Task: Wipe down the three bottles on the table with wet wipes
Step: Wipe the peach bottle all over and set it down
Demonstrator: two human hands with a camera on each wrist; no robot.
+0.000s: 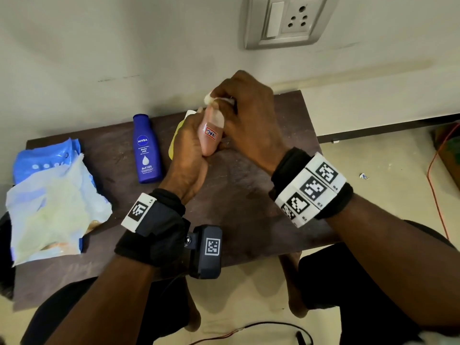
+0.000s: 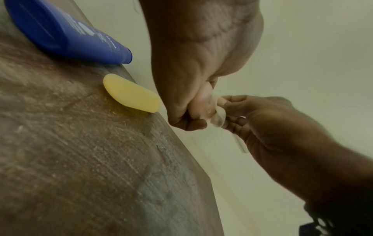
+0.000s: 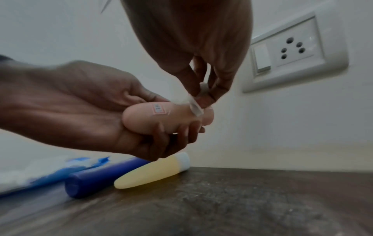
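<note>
My left hand (image 1: 190, 143) grips a small pink bottle (image 1: 208, 139) with a red and blue sticker, held up above the dark table (image 1: 249, 195). My right hand (image 1: 225, 103) pinches a white wet wipe (image 1: 219, 119) against the bottle's upper end; the right wrist view shows the wipe (image 3: 194, 107) draped over the pink bottle (image 3: 161, 119) near its cap. A blue Nivea bottle (image 1: 146, 150) lies flat to the left. A yellow bottle (image 1: 174, 143) with a white cap lies behind my left hand, partly hidden, and shows fully as the yellow bottle (image 3: 153, 172) in the right wrist view.
An opened blue wet-wipes pack (image 1: 49, 195) with crumpled wipes lies at the table's left end. A wall with a switch and socket plate (image 1: 286, 21) stands just behind the table. An orange cable (image 1: 433, 185) runs along the floor at the right.
</note>
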